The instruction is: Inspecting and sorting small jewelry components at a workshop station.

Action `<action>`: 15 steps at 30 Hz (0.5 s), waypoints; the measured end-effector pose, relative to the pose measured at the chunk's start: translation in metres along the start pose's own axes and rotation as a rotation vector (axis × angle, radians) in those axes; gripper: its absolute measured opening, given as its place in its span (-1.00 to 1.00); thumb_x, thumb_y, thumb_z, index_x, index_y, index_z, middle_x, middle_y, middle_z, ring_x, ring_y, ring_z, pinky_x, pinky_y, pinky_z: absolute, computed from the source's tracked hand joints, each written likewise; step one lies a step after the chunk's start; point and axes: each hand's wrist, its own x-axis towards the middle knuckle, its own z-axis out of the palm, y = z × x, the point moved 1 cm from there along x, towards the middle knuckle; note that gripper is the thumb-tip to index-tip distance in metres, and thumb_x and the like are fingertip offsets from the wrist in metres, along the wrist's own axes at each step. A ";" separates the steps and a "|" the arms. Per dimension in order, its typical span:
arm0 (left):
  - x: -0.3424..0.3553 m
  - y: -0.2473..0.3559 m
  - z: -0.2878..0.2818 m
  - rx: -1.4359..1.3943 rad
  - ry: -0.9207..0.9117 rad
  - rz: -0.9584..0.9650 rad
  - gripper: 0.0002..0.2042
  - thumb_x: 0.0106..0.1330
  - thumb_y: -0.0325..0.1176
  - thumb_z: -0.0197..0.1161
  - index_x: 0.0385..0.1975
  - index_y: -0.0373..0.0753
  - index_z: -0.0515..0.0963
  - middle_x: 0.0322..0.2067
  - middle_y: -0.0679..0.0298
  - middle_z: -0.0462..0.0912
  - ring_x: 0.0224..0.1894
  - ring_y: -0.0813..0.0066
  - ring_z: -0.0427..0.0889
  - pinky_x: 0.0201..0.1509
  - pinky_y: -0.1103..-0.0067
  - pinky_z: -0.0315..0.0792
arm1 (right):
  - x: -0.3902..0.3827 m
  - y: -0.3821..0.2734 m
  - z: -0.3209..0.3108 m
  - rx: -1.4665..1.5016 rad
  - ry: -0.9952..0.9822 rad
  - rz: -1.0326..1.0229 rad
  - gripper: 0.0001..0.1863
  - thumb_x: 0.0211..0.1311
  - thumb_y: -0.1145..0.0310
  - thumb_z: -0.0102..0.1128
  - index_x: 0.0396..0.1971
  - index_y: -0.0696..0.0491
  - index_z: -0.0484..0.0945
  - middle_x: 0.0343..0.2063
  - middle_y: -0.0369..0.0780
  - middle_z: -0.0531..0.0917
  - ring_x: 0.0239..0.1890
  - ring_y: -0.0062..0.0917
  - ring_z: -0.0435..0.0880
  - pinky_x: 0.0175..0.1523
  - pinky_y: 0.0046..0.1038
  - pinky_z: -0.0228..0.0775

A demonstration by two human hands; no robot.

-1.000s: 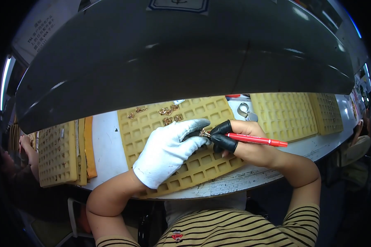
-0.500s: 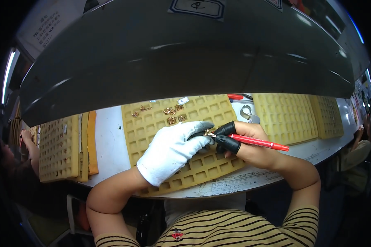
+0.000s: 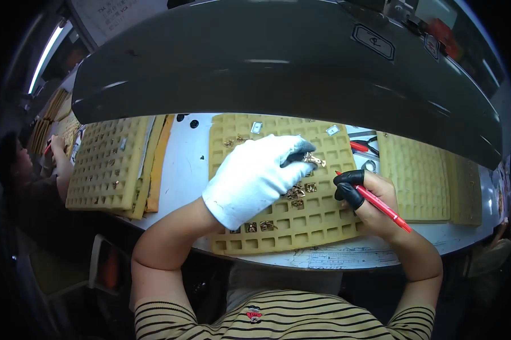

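Note:
My left hand [image 3: 261, 173], in a white glove with dark fingertips, is closed over the far middle of a yellow foam tray [image 3: 318, 242] with square pockets. Between its fingertips it pinches a small gold-coloured jewellery piece [image 3: 318, 161], whose exact kind I cannot make out. My right hand [image 3: 366, 195], with black covers on the thumb and fingers, is closed round a slim red marker pen [image 3: 387, 211]. The pen's dark tip points toward the jewellery but stands apart from it. More gold pieces [image 3: 295, 192] lie in pockets below and beside the glove.
A dark grey hood [image 3: 238, 79] hangs low across the far side. Stacked foam trays stand at the left [image 3: 99, 187] and right [image 3: 414, 187]. Red-handled pliers [image 3: 360, 147] lie behind my right hand. At the far left another person [image 3: 26, 175] sits working.
My hands have moved apart; they were together at the jewellery piece. My left hand now holds it farther off, while the pen has drawn back right. The whole view has also shifted.

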 end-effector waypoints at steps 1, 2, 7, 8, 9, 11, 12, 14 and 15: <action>0.004 -0.004 -0.009 -0.121 0.031 -0.291 -0.74 0.33 -0.28 0.15 -0.12 -0.29 0.59 -0.35 0.16 0.67 -0.30 0.22 0.67 -0.17 0.46 0.53 | -0.001 0.005 -0.003 -0.035 0.016 0.038 -0.86 0.17 0.51 0.21 -0.28 0.21 0.62 -0.48 -0.17 0.66 -0.46 -0.54 0.63 -0.34 -0.52 0.42; 0.012 -0.007 -0.027 0.059 -0.088 -0.394 -0.78 0.32 -0.30 0.15 -0.12 -0.20 0.62 -0.37 0.22 0.67 -0.33 0.31 0.67 -0.21 0.47 0.53 | 0.000 0.011 -0.003 -0.030 0.057 -0.004 -0.85 0.13 0.55 0.21 -0.28 0.21 0.62 -0.48 -0.15 0.66 -0.48 -0.50 0.62 -0.34 -0.49 0.42; -0.012 -0.056 -0.058 0.329 0.071 -0.600 -0.71 0.27 -0.18 0.17 -0.14 -0.22 0.61 -0.32 0.13 0.68 -0.28 0.14 0.65 -0.16 0.37 0.51 | 0.003 0.010 0.001 -0.191 0.101 -0.226 -0.83 0.08 0.57 0.24 -0.29 0.22 0.62 -0.46 -0.11 0.67 -0.46 -0.44 0.65 -0.33 -0.48 0.45; -0.021 -0.062 -0.060 0.330 0.074 -0.573 -0.69 0.26 -0.17 0.18 -0.13 -0.22 0.61 -0.28 0.11 0.68 -0.25 0.12 0.65 -0.12 0.35 0.50 | 0.003 0.004 0.000 -0.257 0.102 -0.325 -0.83 0.07 0.57 0.24 -0.29 0.21 0.63 -0.46 -0.11 0.67 -0.45 -0.41 0.66 -0.33 -0.47 0.45; -0.026 -0.062 -0.058 0.324 -0.009 -0.587 -0.70 0.25 -0.18 0.19 -0.13 -0.22 0.61 -0.28 0.08 0.68 -0.21 0.12 0.65 -0.09 0.36 0.49 | 0.004 0.003 0.001 -0.296 0.108 -0.367 -0.84 0.06 0.57 0.25 -0.30 0.21 0.63 -0.47 -0.09 0.66 -0.47 -0.35 0.66 -0.35 -0.44 0.46; -0.027 -0.061 -0.052 0.349 -0.205 -0.659 -0.69 0.23 -0.18 0.20 -0.13 -0.21 0.61 -0.27 0.08 0.68 -0.21 0.15 0.65 -0.07 0.35 0.49 | 0.004 0.003 0.002 -0.316 0.105 -0.387 -0.85 0.06 0.58 0.25 -0.32 0.21 0.63 -0.48 -0.09 0.66 -0.48 -0.34 0.65 -0.36 -0.44 0.45; -0.024 -0.055 -0.049 0.344 -0.277 -0.609 -0.70 0.23 -0.18 0.20 -0.13 -0.20 0.61 -0.27 0.08 0.68 -0.21 0.16 0.65 -0.05 0.35 0.50 | 0.004 0.003 0.002 -0.336 0.104 -0.399 -0.85 0.05 0.58 0.26 -0.33 0.21 0.62 -0.48 -0.09 0.65 -0.48 -0.33 0.65 -0.37 -0.43 0.45; -0.022 -0.045 -0.048 0.370 -0.343 -0.693 -0.68 0.22 -0.16 0.22 -0.12 -0.20 0.62 -0.22 0.08 0.68 -0.17 0.16 0.65 -0.02 0.38 0.48 | 0.004 0.002 0.004 -0.342 0.100 -0.421 -0.87 0.05 0.58 0.27 -0.35 0.21 0.62 -0.52 -0.09 0.63 -0.51 -0.31 0.63 -0.40 -0.42 0.42; -0.021 -0.049 -0.045 0.391 -0.362 -0.666 -0.66 0.21 -0.15 0.24 -0.10 -0.22 0.61 -0.20 0.08 0.67 -0.14 0.16 0.64 -0.01 0.41 0.47 | 0.005 0.004 0.005 -0.351 0.099 -0.440 -0.87 0.05 0.58 0.27 -0.36 0.21 0.62 -0.53 -0.09 0.63 -0.53 -0.31 0.62 -0.41 -0.41 0.42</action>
